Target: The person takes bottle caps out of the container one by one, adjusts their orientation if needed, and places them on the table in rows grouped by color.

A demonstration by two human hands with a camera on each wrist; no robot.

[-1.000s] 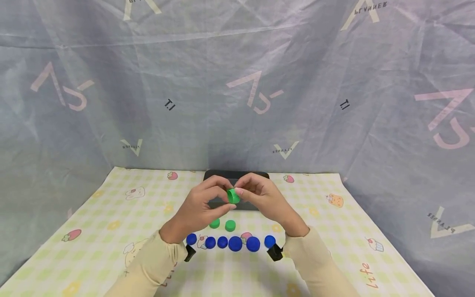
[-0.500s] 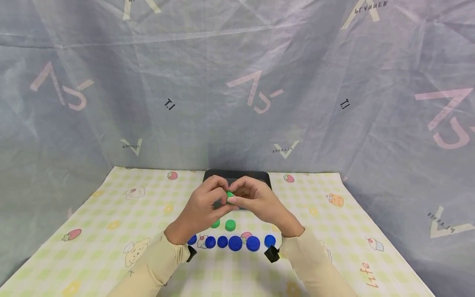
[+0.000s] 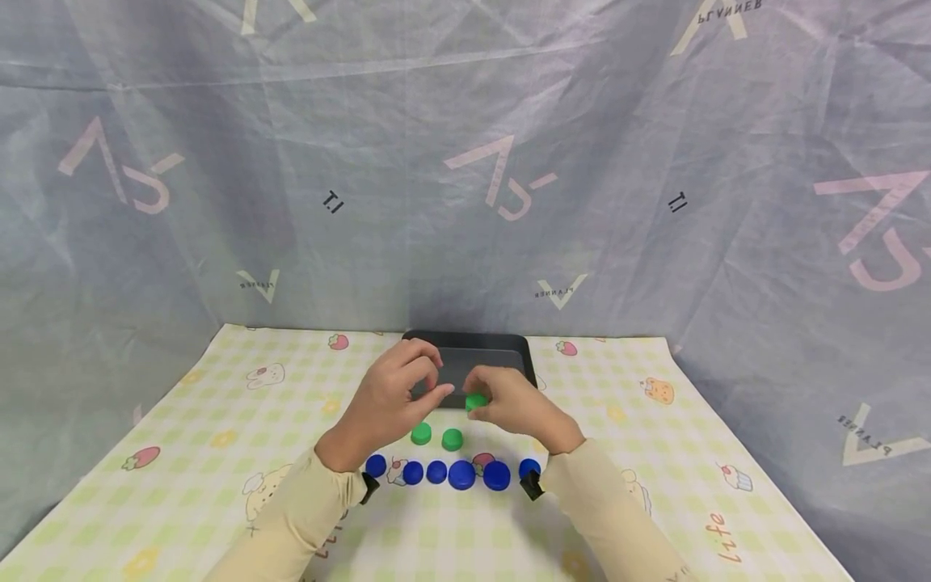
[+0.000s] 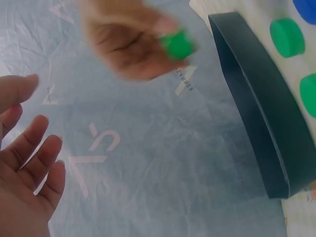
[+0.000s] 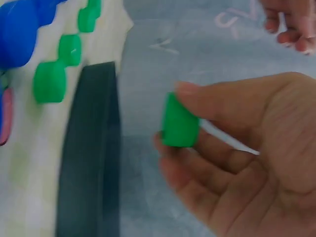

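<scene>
My right hand (image 3: 520, 404) pinches a green plastic bottle cap (image 5: 180, 123) between thumb and fingers, held in the air over the near edge of a dark tray (image 3: 465, 337). My left hand (image 3: 389, 402) hovers beside it, holding nothing, its fingers loosely bent and the thumb apart. Two more green caps lie on the cloth just in front of the tray, a left one (image 3: 421, 434) and a right one (image 3: 452, 440). Closer to me, several blue caps (image 3: 461, 475) form a row, some larger than others; the rightmost is partly covered by the black wrist camera.
A checked, cartoon-printed tablecloth (image 3: 218, 485) covers the table. Grey printed fabric (image 3: 465, 162) hangs behind and at both sides. The dark tray stands at the table's far edge, its left part hidden behind my left hand.
Both hands were together on the green cap, which turned between their fingers. Now the left hand has let go, and the right has drawn the cap slightly right and toward me.
</scene>
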